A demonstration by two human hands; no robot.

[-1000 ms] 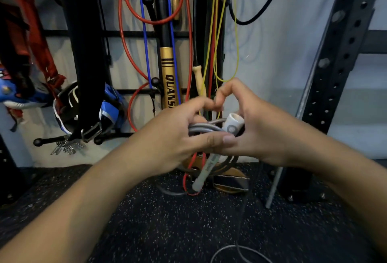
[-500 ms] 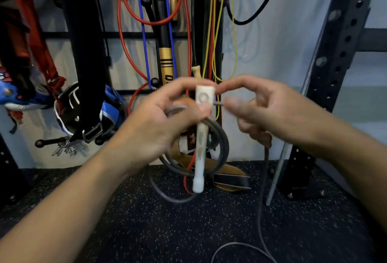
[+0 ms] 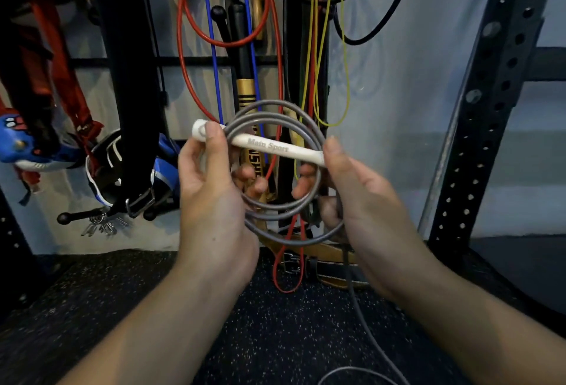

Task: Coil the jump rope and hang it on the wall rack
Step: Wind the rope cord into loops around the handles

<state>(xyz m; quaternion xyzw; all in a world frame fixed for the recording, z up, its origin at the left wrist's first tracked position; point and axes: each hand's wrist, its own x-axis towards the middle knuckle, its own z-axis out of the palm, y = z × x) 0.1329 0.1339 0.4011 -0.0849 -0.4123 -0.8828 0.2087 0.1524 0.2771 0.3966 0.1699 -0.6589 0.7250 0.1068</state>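
Note:
The grey jump rope (image 3: pixel 275 216) is wound into a few round loops between my hands, in front of the wall rack (image 3: pixel 190 61). Its white handle (image 3: pixel 266 147), marked "Main Sport", lies almost level across the coil. My left hand (image 3: pixel 211 188) grips the handle's left end and the coil's left side. My right hand (image 3: pixel 358 197) touches the handle's right tip with the thumb and holds the coil's right side. A loose length of grey rope (image 3: pixel 364 317) drops from my right hand to the floor.
Red, blue, yellow and black ropes (image 3: pixel 183 47) hang on the rack, with a black-and-gold handle (image 3: pixel 246 90). Dark straps and a blue shoe (image 3: pixel 27 145) hang at left. A perforated black steel upright (image 3: pixel 484 102) stands at right. A leather belt (image 3: pixel 321 265) lies on the speckled floor.
The white handle has swung from hanging upright to nearly level across the coil. The loops have opened into a wider ring, and my right hand has moved onto the coil's right side.

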